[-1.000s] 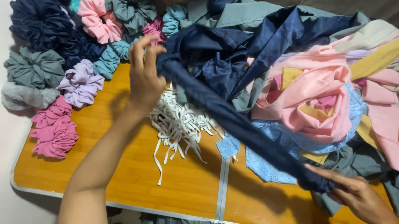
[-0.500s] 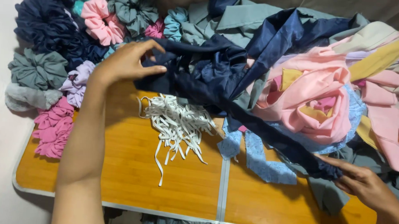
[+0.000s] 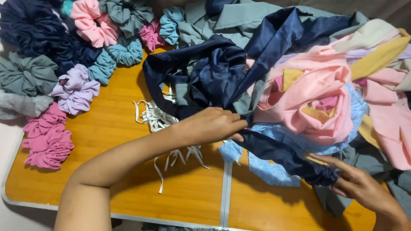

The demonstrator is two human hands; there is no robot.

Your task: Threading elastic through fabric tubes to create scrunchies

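On navy fabric strip (image 3: 277, 153), pinching fingers (image 3: 235, 126).

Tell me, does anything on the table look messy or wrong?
Yes. The white elastic strips lie in a loose tangle, one trailing toward the table's front edge. The fabric pile is heaped and crumpled. The scrunchies look grouped. Both hands, left and right, grip a navy fabric tube.

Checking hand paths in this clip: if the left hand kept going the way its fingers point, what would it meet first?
The left hand points right, gripping the navy fabric strip. Going on, it would likely first meet the light blue fabric, then the pink cloth beyond it; depth is unclear.
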